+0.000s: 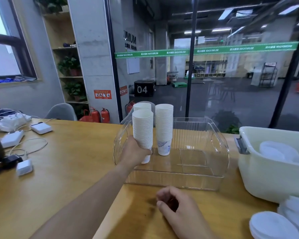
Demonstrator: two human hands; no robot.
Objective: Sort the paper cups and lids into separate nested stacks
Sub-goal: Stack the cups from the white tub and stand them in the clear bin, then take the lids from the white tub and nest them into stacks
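Note:
My left hand grips the lower part of a tall nested stack of white paper cups inside a clear plastic bin. A second tall cup stack, its bottom cup printed blue, stands upright in the bin just to the right. The top of a third stack shows behind the held one. My right hand hovers over the wooden table in front of the bin, fingers loosely curled and holding nothing. White lids lie stacked at the lower right.
A cream plastic tub holding more white lids stands at the right. White chargers, cables and a power strip lie on the table's left side. A grey chair stands behind the table, with a glass wall beyond.

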